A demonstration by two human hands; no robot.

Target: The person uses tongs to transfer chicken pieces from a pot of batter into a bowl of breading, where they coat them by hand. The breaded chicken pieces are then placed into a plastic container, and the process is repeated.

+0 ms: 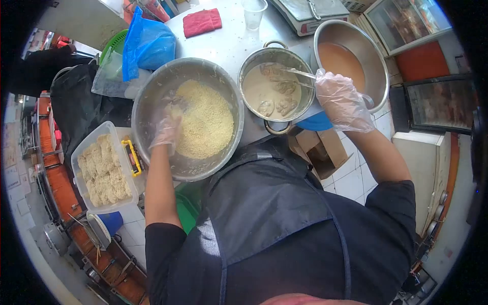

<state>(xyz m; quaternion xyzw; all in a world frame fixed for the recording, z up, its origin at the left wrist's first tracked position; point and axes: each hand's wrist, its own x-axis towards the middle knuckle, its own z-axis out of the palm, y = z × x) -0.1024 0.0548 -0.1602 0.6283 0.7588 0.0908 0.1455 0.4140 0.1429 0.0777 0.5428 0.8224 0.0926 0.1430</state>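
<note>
My right hand [343, 100], in a clear plastic glove, is closed round metal tongs [300, 72]. The tongs reach into a two-handled pot [246, 63] of whitish batter, where several coated pieces [285, 87] lie. My left hand [169, 124], gloved too, is inside the large metal bowl [231, 76], at the left edge of the pale yellow crumbs [206, 119]. Its fingers are blurred, so their pose and anything in them cannot be made out. Left of the bowl, a clear plastic container [133, 195] holds crumb-coated pieces [104, 170].
A metal bowl [382, 84] of orange-brown liquid stands right of the pot. Behind are a scale [312, 12], a clear cup [252, 14], a red cloth [202, 23] and a blue bag [152, 43]. An open cardboard box [333, 147] sits below the table.
</note>
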